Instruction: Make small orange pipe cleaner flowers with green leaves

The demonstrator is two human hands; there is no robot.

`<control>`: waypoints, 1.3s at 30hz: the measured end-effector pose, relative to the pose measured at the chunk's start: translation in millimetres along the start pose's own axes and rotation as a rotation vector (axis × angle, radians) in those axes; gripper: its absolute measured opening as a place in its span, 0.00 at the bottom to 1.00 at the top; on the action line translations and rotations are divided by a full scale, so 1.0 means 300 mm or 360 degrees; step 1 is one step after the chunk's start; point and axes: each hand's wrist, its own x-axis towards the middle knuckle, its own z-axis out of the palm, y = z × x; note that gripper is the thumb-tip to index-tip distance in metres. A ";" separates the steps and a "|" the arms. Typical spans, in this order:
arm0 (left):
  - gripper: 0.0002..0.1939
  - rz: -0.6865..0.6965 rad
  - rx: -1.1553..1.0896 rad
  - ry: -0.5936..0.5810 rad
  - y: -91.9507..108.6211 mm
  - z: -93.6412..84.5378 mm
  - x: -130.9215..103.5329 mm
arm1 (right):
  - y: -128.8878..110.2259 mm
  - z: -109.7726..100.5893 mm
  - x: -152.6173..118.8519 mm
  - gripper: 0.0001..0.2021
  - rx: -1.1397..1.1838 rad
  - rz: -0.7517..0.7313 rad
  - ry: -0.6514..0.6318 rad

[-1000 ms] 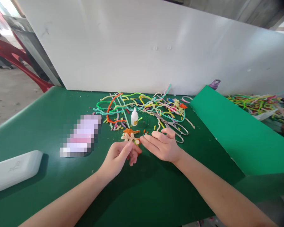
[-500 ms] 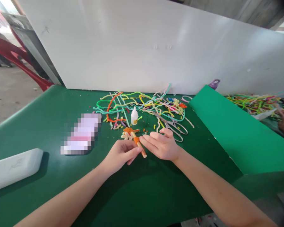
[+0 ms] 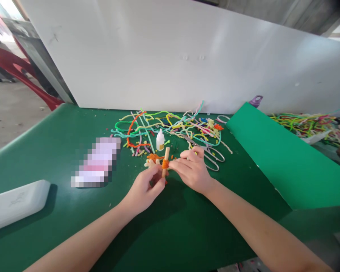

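Hands meet over the middle of the green counter. Left hand is closed around the lower end of a short wooden stick, which stands nearly upright, tilted slightly right at the top. An orange pipe cleaner is wound around the stick's middle. Right hand has its fingertips pinched on that orange winding from the right side, its other fingers curled.

Just behind the left hand lies a small orange and cream twisted figure on the counter. A white glue bottle stands upright a little further back. Beyond it spreads a loose tangle of pipe cleaners in teal, green, yellow, orange and pink, with short snipped bits scattered around. Scissors lie to the right of the right hand, near it but apart.

A white board stands along the back edge. A white tray sits at the left edge, and a bright green sheet lies slanted on the right. Another heap of pipe cleaners is at far right.
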 end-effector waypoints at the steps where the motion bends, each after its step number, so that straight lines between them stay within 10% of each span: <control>1: 0.05 0.0021 0.0050 0.0027 0.001 -0.001 -0.001 | -0.003 0.005 0.002 0.05 0.0088 0.0080 -0.0004; 19: 0.11 0.0377 0.0731 0.0367 -0.022 -0.019 0.022 | -0.015 0.056 0.008 0.14 0.2218 0.1345 -0.0287; 27: 0.12 0.0240 0.0661 0.0430 -0.040 -0.014 0.021 | 0.008 0.013 0.024 0.12 0.1429 0.1210 -0.0262; 39: 0.09 0.0290 0.0632 0.0394 -0.018 -0.010 0.021 | -0.033 0.045 0.010 0.08 0.1874 0.1441 -0.0110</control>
